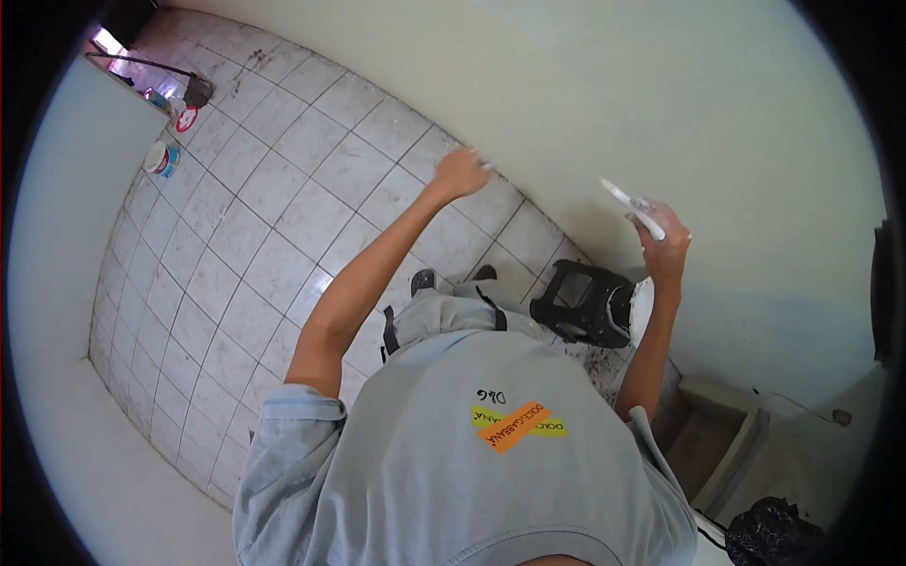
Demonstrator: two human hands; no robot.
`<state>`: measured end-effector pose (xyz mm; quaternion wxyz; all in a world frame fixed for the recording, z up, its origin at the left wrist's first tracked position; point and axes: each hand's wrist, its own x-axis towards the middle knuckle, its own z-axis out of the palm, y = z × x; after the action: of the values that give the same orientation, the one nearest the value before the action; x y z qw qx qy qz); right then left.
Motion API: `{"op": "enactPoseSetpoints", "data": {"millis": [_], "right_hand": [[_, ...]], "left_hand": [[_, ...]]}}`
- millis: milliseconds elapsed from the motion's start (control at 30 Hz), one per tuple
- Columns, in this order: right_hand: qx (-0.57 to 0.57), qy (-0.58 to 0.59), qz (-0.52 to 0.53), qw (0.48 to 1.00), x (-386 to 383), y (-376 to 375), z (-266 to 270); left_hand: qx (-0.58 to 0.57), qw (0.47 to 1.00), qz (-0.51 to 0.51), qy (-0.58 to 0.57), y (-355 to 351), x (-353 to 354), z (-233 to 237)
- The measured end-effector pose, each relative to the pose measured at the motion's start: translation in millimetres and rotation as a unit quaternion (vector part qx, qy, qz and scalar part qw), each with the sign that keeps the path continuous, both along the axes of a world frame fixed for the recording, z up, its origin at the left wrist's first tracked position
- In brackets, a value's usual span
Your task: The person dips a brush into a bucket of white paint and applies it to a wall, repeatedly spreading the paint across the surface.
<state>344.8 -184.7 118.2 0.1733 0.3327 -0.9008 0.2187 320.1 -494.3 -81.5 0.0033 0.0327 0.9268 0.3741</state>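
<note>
My right hand is raised beside the pale wall, closed around a white flat tool seen almost edge-on. White paste is smeared on its fingers. My left hand is held out over the floor near the foot of the wall, its fingers curled. Something white shows at the fingertips, too small and blurred to name. Below my right hand stands a black plastic stool, with a round white container at its right end, partly hidden by my forearm.
Dirty white tiles cover the floor up to the wall. A paint bucket, a red-rimmed lid and a long-handled tool are at the far left. A trough-like box and a black plastic bag lie at the lower right.
</note>
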Motion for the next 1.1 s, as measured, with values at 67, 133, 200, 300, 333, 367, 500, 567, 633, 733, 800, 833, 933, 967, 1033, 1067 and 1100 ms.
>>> {"op": "enactPoseSetpoints", "data": {"millis": [67, 133, 200, 300, 333, 367, 500, 567, 633, 733, 800, 833, 933, 967, 1033, 1067, 1100], "right_hand": [[0.003, 0.002, 0.002, 1.0, -0.6, -0.2, 4.3], [0.013, -0.003, -0.017, 1.0, -0.4, 2.4, 8.5], [0.022, -0.004, -0.034, 0.999, -2.7, 4.2, 13.9], [0.019, -0.009, -0.046, 0.999, -6.1, 12.7, 13.6], [0.005, -0.01, -0.043, 0.999, -8.7, 17.3, 10.7], [-0.006, -0.005, -0.045, 0.999, -15.0, 25.5, 13.0], [-0.007, -0.009, -0.059, 0.998, -51.7, 74.5, 4.1], [-0.011, -0.008, -0.087, 0.996, -68.4, 73.8, 20.3], [-0.001, 0.038, -0.09, 0.995, -96.8, 86.6, 34.3], [-0.007, 0.11, -0.074, 0.991, -139.6, 110.5, 54.0], [-0.011, 0.159, -0.07, 0.985, -174.5, 131.3, 75.9], [-0.017, 0.185, -0.07, 0.98, -188.0, 135.4, 90.4], [-0.014, 0.254, -0.073, 0.964, -223.0, 147.2, 148.5], [-0.025, 0.233, -0.068, 0.97, -231.6, 152.0, 164.9], [-0.043, 0.192, -0.051, 0.979, -251.6, 162.8, 200.1], [-0.046, 0.196, -0.035, 0.979, -263.9, 165.3, 215.3], [-0.049, 0.197, -0.02, 0.979, -276.3, 167.3, 228.2]], "left_hand": [[-0.079, 0.997, -0.003, -0.023, -23.9, 52.3, -59.5], [-0.118, 0.986, -0.001, -0.114, -51.1, 115.1, -163.6], [-0.171, 0.945, 0.003, -0.279, -76.3, 204.8, -219.6], [-0.175, 0.816, 0.076, -0.545, -101.8, 341.1, -249.7], [-0.185, 0.788, 0.077, -0.583, -105.6, 375.2, -240.3], [-0.185, 0.798, 0.081, -0.567, -113.7, 419.6, -271.1], [-0.118, 0.781, 0.112, -0.603, -120.2, 472.3, -332.6], [-0.086, 0.772, 0.089, -0.623, -107.2, 428.1, -322.5], [-0.148, 0.84, -0.064, -0.517, -95.6, 360.6, -326.4], [-0.229, 0.93, -0.065, -0.282, -59.2, 240.6, -333.7], [-0.252, 0.946, -0.102, -0.178, -38.4, 134.9, -327.6], [-0.273, 0.943, -0.142, -0.123, -26.1, 83.3, -320.2], [-0.179, 0.968, -0.128, -0.119, 21.5, -57.8, -245.3], [-0.05, 0.983, -0.034, -0.172, 38.7, -97.7, -221.3], [0.084, 0.982, 0.033, -0.165, 79.0, -157.6, -181.8], [0.083, 0.99, 0.009, -0.11, 93.9, -180.2, -160.8], [0.079, 0.995, -0.013, -0.055, 107.4, -199.8, -141.0]]}}
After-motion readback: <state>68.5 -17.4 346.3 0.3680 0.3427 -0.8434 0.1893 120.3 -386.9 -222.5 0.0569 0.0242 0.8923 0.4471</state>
